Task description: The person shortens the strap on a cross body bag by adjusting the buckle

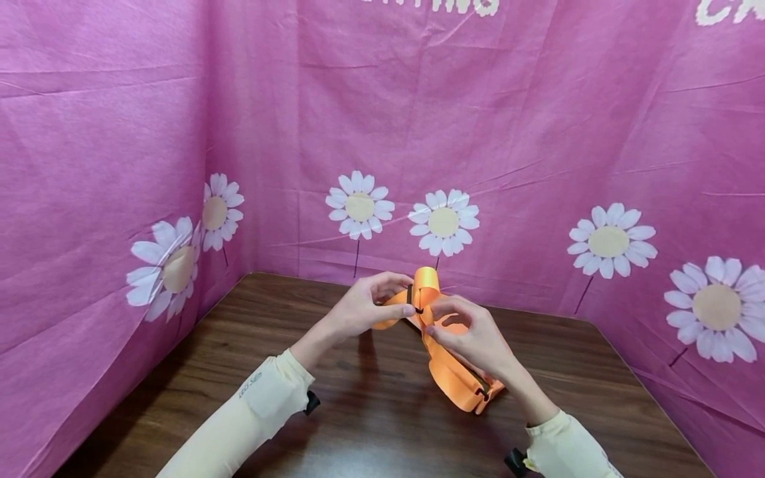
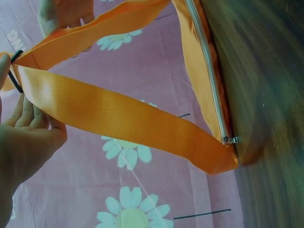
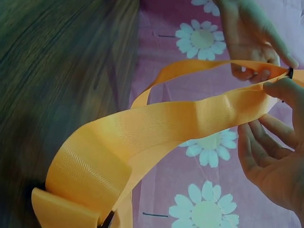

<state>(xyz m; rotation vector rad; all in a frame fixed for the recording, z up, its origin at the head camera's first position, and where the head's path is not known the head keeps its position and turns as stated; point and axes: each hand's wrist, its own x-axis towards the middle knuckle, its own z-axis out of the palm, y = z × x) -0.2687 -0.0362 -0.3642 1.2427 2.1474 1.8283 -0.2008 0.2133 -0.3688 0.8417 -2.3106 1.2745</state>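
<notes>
An orange bag (image 2: 194, 64) with a pale zipper stands on the table, a metal zipper pull (image 2: 231, 140) at one end. From it rises a wide orange webbing strap (image 2: 118, 109), which passes through a black strap slider (image 2: 15, 81). My left hand (image 1: 358, 307) pinches the strap at this slider between thumb and fingers. Just to its right, my right hand (image 1: 478, 332) pinches the strap, thumb on one face in the right wrist view. Above the slider, the strap stands up in a loop (image 1: 426, 279). Near the bag's close end sits another black buckle (image 1: 481, 395).
A dark wood-grain table (image 1: 382, 425) lies under the hands. Pink cloth (image 1: 382, 99) printed with daisies hangs behind it and along both sides. Pale sleeves cover both forearms, with black devices (image 1: 312, 403) at the wrists.
</notes>
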